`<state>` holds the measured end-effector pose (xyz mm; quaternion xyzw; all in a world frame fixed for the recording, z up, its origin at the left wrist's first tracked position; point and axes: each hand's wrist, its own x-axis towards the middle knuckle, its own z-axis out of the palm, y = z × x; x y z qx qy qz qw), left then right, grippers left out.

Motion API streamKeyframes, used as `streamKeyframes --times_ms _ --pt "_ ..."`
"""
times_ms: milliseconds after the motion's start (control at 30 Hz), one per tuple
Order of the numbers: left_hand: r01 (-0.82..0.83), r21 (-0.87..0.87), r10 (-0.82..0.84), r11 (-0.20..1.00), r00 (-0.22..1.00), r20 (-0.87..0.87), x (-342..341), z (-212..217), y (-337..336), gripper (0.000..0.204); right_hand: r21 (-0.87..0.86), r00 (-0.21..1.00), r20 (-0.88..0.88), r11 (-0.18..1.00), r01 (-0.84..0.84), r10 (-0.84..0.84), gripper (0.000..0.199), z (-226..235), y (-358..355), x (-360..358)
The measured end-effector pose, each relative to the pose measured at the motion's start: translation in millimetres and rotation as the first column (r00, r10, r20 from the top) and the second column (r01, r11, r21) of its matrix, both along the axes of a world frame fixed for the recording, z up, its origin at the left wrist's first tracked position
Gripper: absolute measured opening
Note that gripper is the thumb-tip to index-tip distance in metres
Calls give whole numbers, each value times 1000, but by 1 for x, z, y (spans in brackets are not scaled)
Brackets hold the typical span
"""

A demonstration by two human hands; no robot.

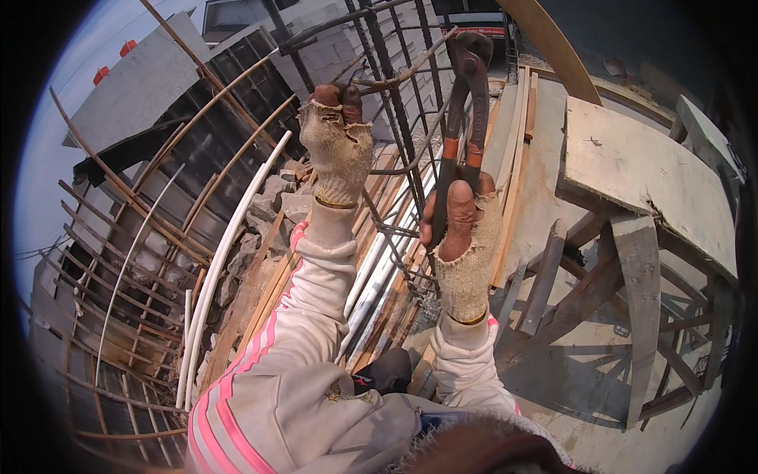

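Worn, fingerless knitted gloves cover both of my hands. My left hand (338,138) is raised at the upper middle, its fingers closed beside a bent steel stirrup (395,82). A thin dark tie wire (352,77) loops up at those fingertips; the rest of it is hidden. My right hand (464,225) wraps round the dark handles of a pair of end-cutting pincers (474,87) with orange bands. The pincers point upward, their jaws near the end of the stirrup. Between my hands rises a column cage of ribbed rebar (392,103) with stirrups round it.
Rough wooden trestles with a board top (647,154) stand at the right. White pipes (229,261) and timber planks (509,186) lie lengthwise below. Broken rubble (268,197) sits left of my left arm, beside a lattice of thin poles (130,276). Behind is a pale block wall (335,47).
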<state>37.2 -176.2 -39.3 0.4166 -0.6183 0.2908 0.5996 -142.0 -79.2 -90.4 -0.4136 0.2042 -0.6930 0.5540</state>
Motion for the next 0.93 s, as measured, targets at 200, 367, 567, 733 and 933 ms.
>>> streamKeyframes --times_ms 200,367,567,733,933 --pt "117 170 -115 978 993 -23 8 -2 7 20 -180 626 754 979 -96 200 59 -22 6 32" --pt "205 186 -203 961 979 -30 13 1 7 22 89 857 381 910 -406 345 61 1 0 79" --pt "260 145 -260 955 965 -20 11 4 11 21 -75 396 917 958 277 -42 75 16 28 43" --pt "269 139 -270 953 963 -15 8 8 9 21 68 880 457 981 -184 133 77 -14 -6 99" --pt "237 220 -236 946 971 -34 9 1 11 25 -191 703 600 922 -338 382 74 -49 -24 66"
